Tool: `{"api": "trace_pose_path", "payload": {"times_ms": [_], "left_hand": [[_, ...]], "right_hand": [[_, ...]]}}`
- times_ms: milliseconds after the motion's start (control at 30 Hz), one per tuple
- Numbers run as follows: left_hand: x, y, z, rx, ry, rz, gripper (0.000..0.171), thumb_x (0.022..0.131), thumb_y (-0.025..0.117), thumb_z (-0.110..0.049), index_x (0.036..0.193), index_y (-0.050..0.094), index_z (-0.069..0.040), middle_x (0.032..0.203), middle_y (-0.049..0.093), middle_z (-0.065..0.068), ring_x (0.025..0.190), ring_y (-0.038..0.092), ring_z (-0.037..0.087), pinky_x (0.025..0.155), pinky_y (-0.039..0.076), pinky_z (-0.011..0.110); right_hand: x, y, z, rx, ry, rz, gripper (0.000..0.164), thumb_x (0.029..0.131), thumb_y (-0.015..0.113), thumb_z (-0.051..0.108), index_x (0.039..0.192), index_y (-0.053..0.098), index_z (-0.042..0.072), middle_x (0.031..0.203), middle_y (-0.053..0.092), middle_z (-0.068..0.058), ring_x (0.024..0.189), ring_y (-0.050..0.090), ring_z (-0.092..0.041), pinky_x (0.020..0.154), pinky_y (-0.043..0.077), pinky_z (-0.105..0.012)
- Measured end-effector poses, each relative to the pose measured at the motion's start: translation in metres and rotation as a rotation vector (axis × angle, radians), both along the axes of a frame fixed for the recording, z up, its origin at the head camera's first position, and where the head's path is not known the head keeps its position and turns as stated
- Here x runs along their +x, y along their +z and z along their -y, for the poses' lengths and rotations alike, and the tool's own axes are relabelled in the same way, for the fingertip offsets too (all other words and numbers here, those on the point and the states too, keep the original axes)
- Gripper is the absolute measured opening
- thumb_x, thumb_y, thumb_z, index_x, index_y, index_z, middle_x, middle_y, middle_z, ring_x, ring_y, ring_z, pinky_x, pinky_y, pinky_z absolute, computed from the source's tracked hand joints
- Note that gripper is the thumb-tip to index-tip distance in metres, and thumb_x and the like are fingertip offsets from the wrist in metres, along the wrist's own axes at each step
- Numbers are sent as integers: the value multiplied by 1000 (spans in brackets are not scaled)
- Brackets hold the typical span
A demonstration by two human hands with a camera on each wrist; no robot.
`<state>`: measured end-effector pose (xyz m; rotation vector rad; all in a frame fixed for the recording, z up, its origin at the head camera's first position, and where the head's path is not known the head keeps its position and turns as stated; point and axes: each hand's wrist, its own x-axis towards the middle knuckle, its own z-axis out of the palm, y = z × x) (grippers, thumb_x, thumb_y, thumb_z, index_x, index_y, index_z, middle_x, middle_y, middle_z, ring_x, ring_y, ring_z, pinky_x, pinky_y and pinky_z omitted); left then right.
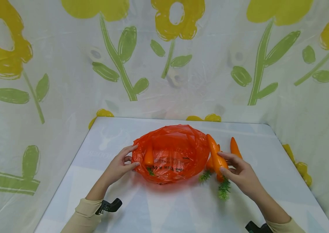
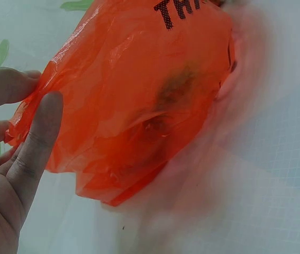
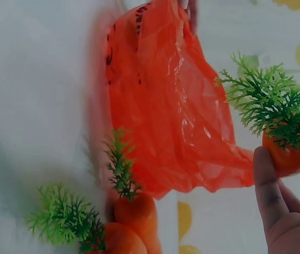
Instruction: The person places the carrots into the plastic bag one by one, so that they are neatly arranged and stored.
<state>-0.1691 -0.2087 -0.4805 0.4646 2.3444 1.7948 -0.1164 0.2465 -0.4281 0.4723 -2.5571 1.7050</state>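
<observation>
A red plastic bag (image 1: 179, 145) with dark print stands on the table, its mouth spread wide. My left hand (image 1: 121, 162) pinches the left rim between thumb and fingers; the left wrist view shows the thin film (image 2: 112, 106) between them. One orange carrot (image 1: 149, 157) with green leaves lies inside the bag. In my right hand (image 1: 241, 173), fingers and thumb grip another carrot (image 1: 218, 158), tip raised at the bag's right rim and leafy end downward. Beneath it, other carrots (image 3: 126, 238) lie on the table beside the bag, partly hidden.
Behind my right hand, one more carrot (image 1: 235, 148) lies on the pale table (image 1: 176, 210). A flower-printed curtain (image 1: 196, 90) hangs behind the table and along both sides. Black camera mounts (image 1: 110, 206) sit on both wrists.
</observation>
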Motion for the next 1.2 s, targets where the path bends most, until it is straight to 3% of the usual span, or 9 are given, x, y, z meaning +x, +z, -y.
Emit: {"api": "trace_pose_path", "payload": {"times_ms": [267, 733, 1200], "left_hand": [[0, -1, 0, -2, 6, 7, 66, 94, 74, -11, 152, 43, -6, 158, 30, 18, 99, 62, 30, 76, 60, 28], [-2, -2, -1, 2, 0, 6, 67, 94, 74, -10, 152, 42, -5, 158, 31, 19, 100, 61, 31, 76, 60, 28], [-2, -2, -1, -5, 4, 8, 67, 94, 74, -11, 152, 43, -5, 157, 32, 19, 100, 61, 31, 76, 60, 28]], "right_hand": [[-2, -1, 6, -17, 15, 5, 44, 97, 68, 6, 140, 58, 4, 129, 60, 10, 103, 62, -9, 80, 60, -26], [-7, -5, 16, -39, 63, 43, 44, 97, 69, 7, 140, 59, 8, 129, 59, -11, 102, 64, -16, 80, 60, -29], [-14, -5, 26, -41, 80, 67, 43, 97, 69, 10, 139, 59, 6, 131, 58, -16, 106, 64, -15, 83, 59, -27]]}}
